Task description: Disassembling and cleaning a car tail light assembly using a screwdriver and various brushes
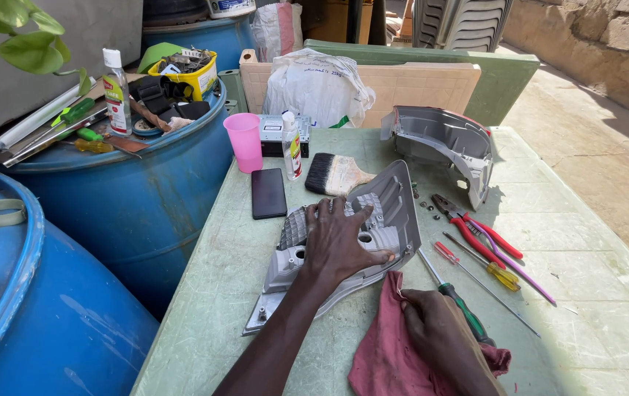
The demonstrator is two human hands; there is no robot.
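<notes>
A grey plastic lamp housing (pixel 391 202) lies flat on the pale green table (pixel 593 249). My left hand (pixel 340 242) presses down on its middle, fingers spread. At the near edge my right hand (pixel 439 337) rests on a dark red rag (pixel 380 359), fingers curled into the cloth right beside the housing's lower corner. A green-handled screwdriver (pixel 461 308) lies just beside my right hand, partly under it.
A second grey housing (pixel 443 143) stands at the back. Red pliers (pixel 479 231), two more screwdrivers (pixel 476 268), small screws (pixel 426 207), a paintbrush (pixel 336 174), black phone (pixel 268 193), pink cup (pixel 245 141) and small bottle (pixel 292 147) lie around. Blue barrels (pixel 131 198) stand left.
</notes>
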